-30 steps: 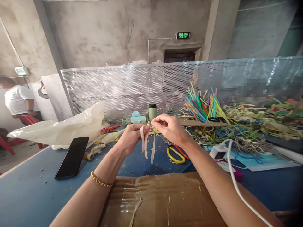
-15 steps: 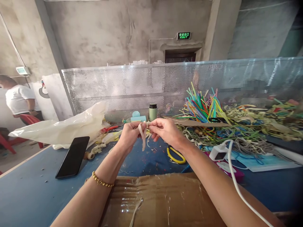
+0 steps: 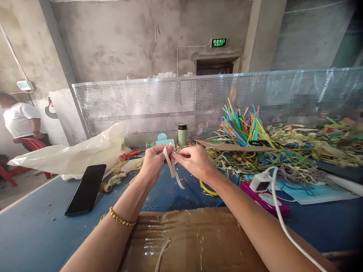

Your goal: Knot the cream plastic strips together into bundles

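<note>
My left hand (image 3: 153,160) pinches a pale cream strip (image 3: 170,162), whose ends dangle below the fingers. Close against it, my right hand (image 3: 194,160) has its thumb and fingers pinched together at the same strip, just right of the left fingertips. Both hands are held above the blue table (image 3: 159,198). Part of the strip is hidden between the fingers. Under my forearms lies a brown cardboard piece (image 3: 198,238) with clear tape, and a thin pale strip (image 3: 163,253) rests on it.
A black phone (image 3: 86,190) lies left, near a large plastic bag (image 3: 85,149). Behind my hands stands a green bottle (image 3: 182,135). Colourful strips (image 3: 244,126) and tangled cords (image 3: 297,170) heap at right, with a white charger (image 3: 261,182) on a purple box (image 3: 246,189). A person (image 3: 24,119) is far left.
My right hand has shifted slightly left and down beside the left. A longer tail of the cream strip now hangs below the fingers.
</note>
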`<state>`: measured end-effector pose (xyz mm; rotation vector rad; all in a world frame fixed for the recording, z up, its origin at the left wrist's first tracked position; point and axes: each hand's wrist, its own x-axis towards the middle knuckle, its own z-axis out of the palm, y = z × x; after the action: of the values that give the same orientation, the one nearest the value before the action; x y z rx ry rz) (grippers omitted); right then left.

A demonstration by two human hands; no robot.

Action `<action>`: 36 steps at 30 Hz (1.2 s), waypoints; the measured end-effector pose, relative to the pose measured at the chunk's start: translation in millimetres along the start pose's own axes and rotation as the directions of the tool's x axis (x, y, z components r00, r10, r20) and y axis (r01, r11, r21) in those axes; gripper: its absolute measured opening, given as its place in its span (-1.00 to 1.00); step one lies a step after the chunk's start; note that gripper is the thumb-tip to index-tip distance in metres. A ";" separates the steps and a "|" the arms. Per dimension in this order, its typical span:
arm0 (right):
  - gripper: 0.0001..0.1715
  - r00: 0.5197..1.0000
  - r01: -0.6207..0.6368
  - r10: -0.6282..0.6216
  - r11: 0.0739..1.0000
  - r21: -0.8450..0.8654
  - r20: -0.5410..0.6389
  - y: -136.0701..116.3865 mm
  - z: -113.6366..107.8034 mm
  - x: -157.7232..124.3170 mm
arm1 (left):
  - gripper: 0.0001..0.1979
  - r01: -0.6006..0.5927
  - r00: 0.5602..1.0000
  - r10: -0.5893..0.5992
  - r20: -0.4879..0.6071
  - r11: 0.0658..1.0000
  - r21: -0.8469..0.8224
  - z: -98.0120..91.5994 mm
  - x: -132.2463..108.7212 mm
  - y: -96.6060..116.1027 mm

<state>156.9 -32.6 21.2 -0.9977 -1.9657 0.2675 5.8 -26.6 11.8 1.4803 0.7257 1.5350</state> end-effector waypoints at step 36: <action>-0.78 0.994 -0.023 0.027 0.999 -0.032 0.106 -3.3 -3.1 -0.7 | -0.83 0.063 0.992 -0.084 -0.091 0.975 -0.211 -1.5 1.6 6.3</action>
<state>157.7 -35.8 24.3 -1.0472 -2.0597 0.3107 3.3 -27.9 17.8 1.2170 0.6486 1.5849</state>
